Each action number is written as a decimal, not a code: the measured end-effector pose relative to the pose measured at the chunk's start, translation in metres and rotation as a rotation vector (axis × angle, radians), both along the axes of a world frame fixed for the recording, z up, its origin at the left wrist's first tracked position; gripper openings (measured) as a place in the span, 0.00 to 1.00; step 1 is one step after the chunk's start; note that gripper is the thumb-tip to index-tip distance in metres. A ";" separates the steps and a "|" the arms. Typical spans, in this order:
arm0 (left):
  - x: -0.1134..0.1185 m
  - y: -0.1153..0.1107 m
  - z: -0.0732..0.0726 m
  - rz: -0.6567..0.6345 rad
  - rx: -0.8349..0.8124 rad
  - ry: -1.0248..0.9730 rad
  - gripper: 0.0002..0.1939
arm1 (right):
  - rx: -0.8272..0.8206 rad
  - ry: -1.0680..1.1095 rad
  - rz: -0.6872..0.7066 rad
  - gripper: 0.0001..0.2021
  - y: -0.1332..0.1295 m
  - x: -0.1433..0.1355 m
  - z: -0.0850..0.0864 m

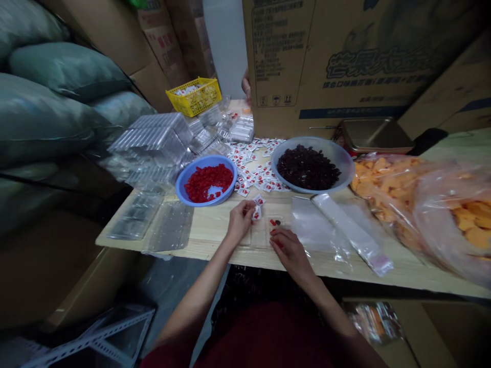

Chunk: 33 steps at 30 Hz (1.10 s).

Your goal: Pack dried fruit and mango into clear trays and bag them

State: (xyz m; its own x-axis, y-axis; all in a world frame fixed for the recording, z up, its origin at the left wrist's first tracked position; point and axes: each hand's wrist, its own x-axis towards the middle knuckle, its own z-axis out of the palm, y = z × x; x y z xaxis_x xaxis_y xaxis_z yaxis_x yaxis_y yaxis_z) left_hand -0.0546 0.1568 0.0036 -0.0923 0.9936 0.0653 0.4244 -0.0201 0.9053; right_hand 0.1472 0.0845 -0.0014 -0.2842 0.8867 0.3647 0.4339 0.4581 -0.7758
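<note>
My left hand [241, 221] pinches small white printed packets [257, 211] with red marks, held just above the table. Close by on the right, my right hand [291, 250] bends over a shallow clear plastic tray [262, 236], its fingers drawn together at the tray's edge. Red and dark pieces [274, 222] lie in the tray, ahead of the fingertips. Some red shows by the right fingers, but whether it is gripped is hard to see. Beyond my hands are a blue bowl [179, 190] of red pieces and a translucent bowl [347, 171] of dark pieces.
Many loose packets [255, 171] cover the table between the bowls. Stacked clear trays [153, 138] and a yellow basket [195, 97] stand behind left. Flat plastic bags [326, 225] and bagged orange pieces [387, 179] lie right. A large carton [326, 66] blocks the back; another person's hand [246, 86] shows beside it.
</note>
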 end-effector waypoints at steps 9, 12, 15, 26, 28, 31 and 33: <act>0.014 -0.024 -0.006 -0.018 0.180 0.466 0.09 | 0.189 -0.370 0.051 0.18 0.015 -0.027 -0.029; 0.008 0.002 -0.003 0.004 0.182 0.481 0.09 | 0.197 -0.417 0.058 0.19 0.020 -0.032 -0.036; 0.010 0.036 -0.002 -0.012 0.110 0.540 0.08 | 0.199 -0.410 0.061 0.19 0.020 -0.028 -0.033; -0.003 0.039 0.016 -0.075 0.036 0.431 0.10 | 0.176 -0.341 0.030 0.17 0.007 -0.005 -0.005; -0.008 0.014 0.027 -0.139 0.065 0.325 0.13 | 0.190 -0.336 0.035 0.18 0.010 -0.010 0.000; -0.006 -0.028 0.036 -0.297 0.001 0.295 0.14 | 0.168 -0.302 -0.019 0.16 0.010 -0.009 0.006; 0.000 -0.049 0.034 -0.368 -0.031 0.369 0.12 | 0.143 -0.275 -0.066 0.14 0.006 0.000 0.006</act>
State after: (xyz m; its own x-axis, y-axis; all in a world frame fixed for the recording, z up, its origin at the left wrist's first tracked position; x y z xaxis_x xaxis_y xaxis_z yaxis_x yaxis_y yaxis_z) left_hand -0.0546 0.1079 0.0372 0.2873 0.9578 -0.0023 0.6854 -0.2039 0.6990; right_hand 0.1476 0.0907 0.0045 -0.3332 0.8518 0.4043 0.6510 0.5180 -0.5549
